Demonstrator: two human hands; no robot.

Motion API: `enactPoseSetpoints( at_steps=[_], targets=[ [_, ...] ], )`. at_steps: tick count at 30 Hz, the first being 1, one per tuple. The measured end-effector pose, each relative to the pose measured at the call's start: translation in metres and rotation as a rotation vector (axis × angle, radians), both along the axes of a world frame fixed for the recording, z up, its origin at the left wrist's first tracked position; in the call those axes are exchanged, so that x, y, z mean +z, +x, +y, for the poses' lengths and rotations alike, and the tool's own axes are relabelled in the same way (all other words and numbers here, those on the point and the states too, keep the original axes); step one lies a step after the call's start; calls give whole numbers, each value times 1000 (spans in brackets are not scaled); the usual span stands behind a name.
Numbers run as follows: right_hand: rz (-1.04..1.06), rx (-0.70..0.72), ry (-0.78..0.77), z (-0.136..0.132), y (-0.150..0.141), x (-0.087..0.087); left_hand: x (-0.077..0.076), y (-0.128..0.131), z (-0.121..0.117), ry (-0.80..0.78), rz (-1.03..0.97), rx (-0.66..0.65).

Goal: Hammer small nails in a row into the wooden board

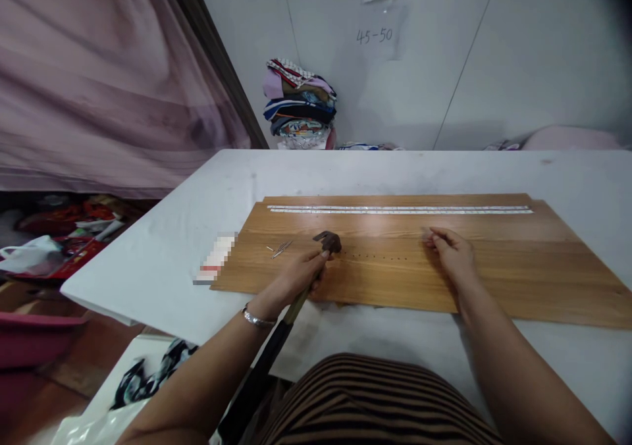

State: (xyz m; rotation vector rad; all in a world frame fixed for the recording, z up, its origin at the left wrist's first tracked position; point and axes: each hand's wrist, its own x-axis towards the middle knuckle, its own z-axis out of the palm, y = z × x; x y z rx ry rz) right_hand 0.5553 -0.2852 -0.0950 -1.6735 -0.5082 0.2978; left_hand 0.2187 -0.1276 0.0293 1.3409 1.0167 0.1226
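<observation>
My left hand [301, 275] is wrapped around a claw hammer [328, 241] just below its dark metal head; the black grip [264, 356] slants down toward my body. Under the head lies a wood-grain board [498, 261]. A row of small dark dots [380, 257], nail heads or holes, runs to the right of the hammer head. Several loose nails [280, 250] lie on the board's left part. Farther right, my right hand [454, 255] is above the board with thumb and fingers pinched together. What sits between those fingertips is too small to make out.
Two thin white strips [399, 210] lie along the board's far edge. A blurred white and red item [216, 258] lies left of the board on the white table [162, 247]. Folded cloths [300, 106] are stacked beyond the table, and a pink curtain [108, 83] hangs at left.
</observation>
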Motion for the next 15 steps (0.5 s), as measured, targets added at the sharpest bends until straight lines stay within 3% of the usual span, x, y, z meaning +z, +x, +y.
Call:
enactPoseSetpoints(
  at_steps=[15],
  targets=[
    [14,2,7,1,-1,3,-3,-1,0,-30,11,20]
  ],
)
